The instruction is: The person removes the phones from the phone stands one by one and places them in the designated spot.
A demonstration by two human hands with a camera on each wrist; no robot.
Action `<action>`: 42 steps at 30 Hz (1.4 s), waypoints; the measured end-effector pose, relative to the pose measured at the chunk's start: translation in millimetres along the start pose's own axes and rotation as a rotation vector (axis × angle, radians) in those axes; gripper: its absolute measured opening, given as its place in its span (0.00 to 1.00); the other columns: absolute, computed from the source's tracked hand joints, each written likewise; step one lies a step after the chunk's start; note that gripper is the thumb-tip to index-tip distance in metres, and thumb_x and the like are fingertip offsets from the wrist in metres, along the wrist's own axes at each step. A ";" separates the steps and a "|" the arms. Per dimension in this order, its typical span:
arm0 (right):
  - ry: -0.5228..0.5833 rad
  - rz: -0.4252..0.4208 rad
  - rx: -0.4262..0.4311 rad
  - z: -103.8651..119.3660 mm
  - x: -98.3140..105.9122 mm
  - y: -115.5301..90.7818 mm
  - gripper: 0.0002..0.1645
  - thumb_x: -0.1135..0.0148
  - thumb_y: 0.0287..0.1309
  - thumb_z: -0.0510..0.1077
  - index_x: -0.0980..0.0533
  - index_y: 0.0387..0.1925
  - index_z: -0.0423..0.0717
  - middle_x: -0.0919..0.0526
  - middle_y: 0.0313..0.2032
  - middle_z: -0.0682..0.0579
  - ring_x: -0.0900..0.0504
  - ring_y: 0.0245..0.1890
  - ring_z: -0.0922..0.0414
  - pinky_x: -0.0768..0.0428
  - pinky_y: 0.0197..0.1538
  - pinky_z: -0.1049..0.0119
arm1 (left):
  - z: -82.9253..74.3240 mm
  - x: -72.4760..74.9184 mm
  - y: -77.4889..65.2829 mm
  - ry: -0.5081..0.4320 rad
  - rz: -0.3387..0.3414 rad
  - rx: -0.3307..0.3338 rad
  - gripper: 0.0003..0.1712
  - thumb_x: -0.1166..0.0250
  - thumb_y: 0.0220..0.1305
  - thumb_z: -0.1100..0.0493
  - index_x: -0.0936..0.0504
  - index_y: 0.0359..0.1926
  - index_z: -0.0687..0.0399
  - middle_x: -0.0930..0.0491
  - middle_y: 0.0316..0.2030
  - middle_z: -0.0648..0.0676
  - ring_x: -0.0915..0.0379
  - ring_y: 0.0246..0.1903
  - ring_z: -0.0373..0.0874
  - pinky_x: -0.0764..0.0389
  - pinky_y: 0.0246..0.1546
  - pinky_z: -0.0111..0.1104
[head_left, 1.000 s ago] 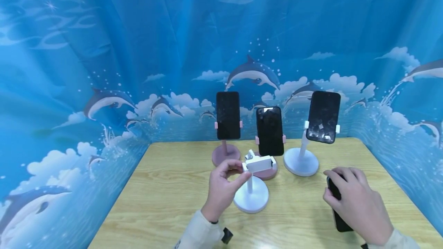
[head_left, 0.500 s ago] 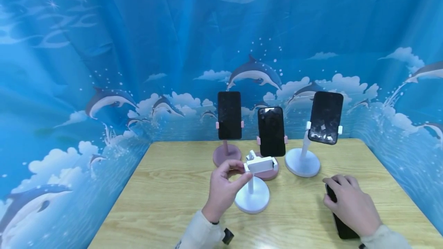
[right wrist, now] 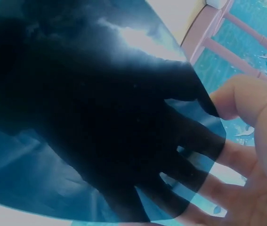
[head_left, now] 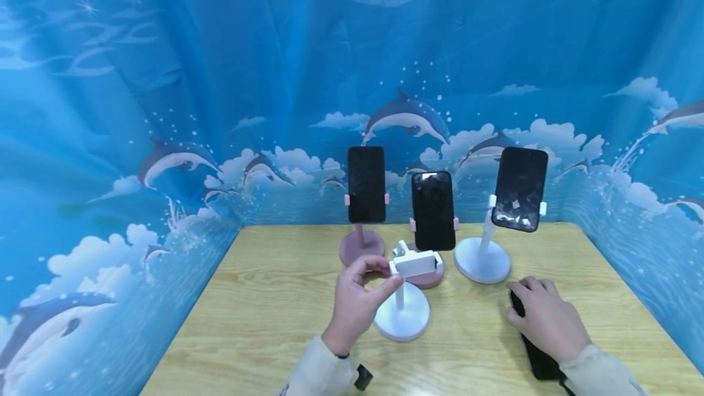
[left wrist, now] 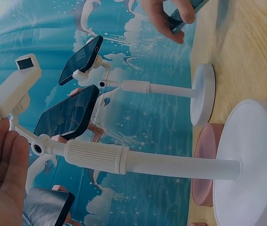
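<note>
In the head view my left hand (head_left: 354, 307) pinches the left end of the clamp (head_left: 416, 264) on a white phone stand (head_left: 402, 318). That clamp holds no phone, and the stand's round base rests on the table. In the left wrist view the stand's ribbed collar (left wrist: 95, 157) shows along its post. On the right, my right hand (head_left: 550, 326) grips the upper end of a black phone (head_left: 536, 353) from above. The right wrist view is filled by the phone's glossy dark face (right wrist: 100, 122), with thumb and fingertips at its edge.
Behind stand two pink phone stands, one with a black phone (head_left: 366, 185), the other with a black phone (head_left: 433, 211). Another white stand (head_left: 482, 260) at right back carries a tilted phone (head_left: 519, 189). A blue dolphin-print curtain (head_left: 308, 78) surrounds the wooden table (head_left: 264, 310).
My right hand and the phone under it have shifted a little left and toward me. The left hand keeps its pinch on the clamp.
</note>
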State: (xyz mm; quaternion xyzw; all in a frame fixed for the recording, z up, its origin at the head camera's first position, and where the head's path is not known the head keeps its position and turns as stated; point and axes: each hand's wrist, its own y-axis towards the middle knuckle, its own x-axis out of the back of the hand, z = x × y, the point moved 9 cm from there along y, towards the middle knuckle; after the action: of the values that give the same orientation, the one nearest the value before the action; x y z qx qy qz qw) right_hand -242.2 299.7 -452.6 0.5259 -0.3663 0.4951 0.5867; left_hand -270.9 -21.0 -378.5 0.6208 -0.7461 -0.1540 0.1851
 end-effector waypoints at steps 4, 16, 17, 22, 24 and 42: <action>0.007 0.038 -0.021 -5.6 -7.3 5.2 0.25 0.28 0.55 0.46 0.18 0.52 0.37 0.19 0.46 0.34 0.24 0.50 0.30 0.20 0.25 0.40 | 0.5 -0.5 -0.1 -0.001 0.002 -0.003 0.14 0.23 0.60 0.62 0.16 0.45 0.55 0.16 0.42 0.51 0.17 0.43 0.44 0.15 0.52 0.36; 0.045 0.172 -0.043 -12.5 -28.6 14.8 0.23 0.32 0.60 0.48 0.19 0.50 0.34 0.20 0.40 0.37 0.20 0.36 0.39 0.19 0.27 0.43 | 1.4 -0.7 -0.5 0.000 0.008 0.021 0.14 0.23 0.60 0.61 0.16 0.46 0.55 0.16 0.43 0.51 0.17 0.43 0.44 0.15 0.53 0.37; 0.048 0.188 -0.046 -12.7 -30.3 15.1 0.23 0.32 0.60 0.48 0.19 0.50 0.34 0.20 0.40 0.37 0.20 0.36 0.40 0.19 0.27 0.42 | 1.3 -0.7 -0.6 0.000 0.008 0.023 0.14 0.23 0.60 0.61 0.16 0.46 0.56 0.16 0.43 0.51 0.17 0.43 0.44 0.15 0.53 0.37; 0.054 0.244 -0.041 -12.6 -38.7 16.1 0.25 0.31 0.59 0.48 0.20 0.51 0.33 0.21 0.42 0.34 0.19 0.38 0.38 0.18 0.31 0.40 | 2.5 -0.8 -0.6 -0.002 0.008 0.033 0.14 0.23 0.60 0.61 0.16 0.46 0.56 0.16 0.42 0.52 0.17 0.43 0.44 0.15 0.53 0.37; 0.053 0.259 -0.036 -13.2 -42.7 16.2 0.26 0.30 0.57 0.48 0.20 0.51 0.32 0.22 0.42 0.34 0.19 0.38 0.38 0.17 0.33 0.39 | 3.7 -0.8 -0.6 -0.002 0.007 0.041 0.14 0.23 0.60 0.61 0.16 0.46 0.55 0.16 0.42 0.52 0.18 0.44 0.44 0.15 0.54 0.37; 0.046 0.321 -0.026 -13.8 -55.0 18.1 0.24 0.29 0.52 0.47 0.19 0.47 0.34 0.23 0.39 0.40 0.22 0.35 0.44 0.19 0.31 0.44 | 3.3 -0.6 -0.4 0.004 0.008 0.055 0.14 0.23 0.60 0.61 0.16 0.46 0.55 0.16 0.42 0.51 0.18 0.43 0.44 0.15 0.54 0.37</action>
State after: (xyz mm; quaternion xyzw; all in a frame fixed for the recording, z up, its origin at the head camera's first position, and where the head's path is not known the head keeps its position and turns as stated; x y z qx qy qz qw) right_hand -274.2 301.8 -502.8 0.4414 -0.4384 0.5898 0.5149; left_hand -272.0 -20.5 -381.7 0.6232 -0.7519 -0.1315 0.1702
